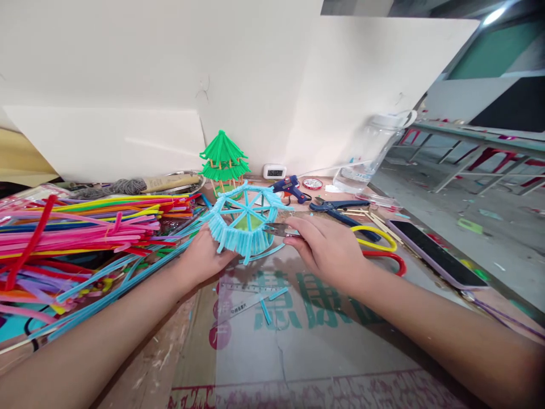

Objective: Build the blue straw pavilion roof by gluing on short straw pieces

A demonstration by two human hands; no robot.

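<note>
My left hand [205, 258] is closed around the left underside of a light-blue pipe-cleaner roof frame [248, 218], its fingers mostly hidden behind the frame. The frame has spokes meeting at a hub, with a fringe of short pipe-cleaner pieces along its edges. My right hand [330, 250] grips scissors [279, 229] with short metal blades, their tips at the frame's right edge. Yellow and red handle loops behind the hand appear to belong to them. Just beyond the frame stands a green tiered pipe-cleaner pavilion [223, 162].
Colourful pipe cleaners [85, 233] heap on the left. A hot glue gun [292, 187], small clock [275, 171], blue-handled pliers [340, 209], water bottle [361, 156] and phone [438, 253] lie around the back and right. A ruler [242, 308] and blue offcuts [266, 311] lie in front.
</note>
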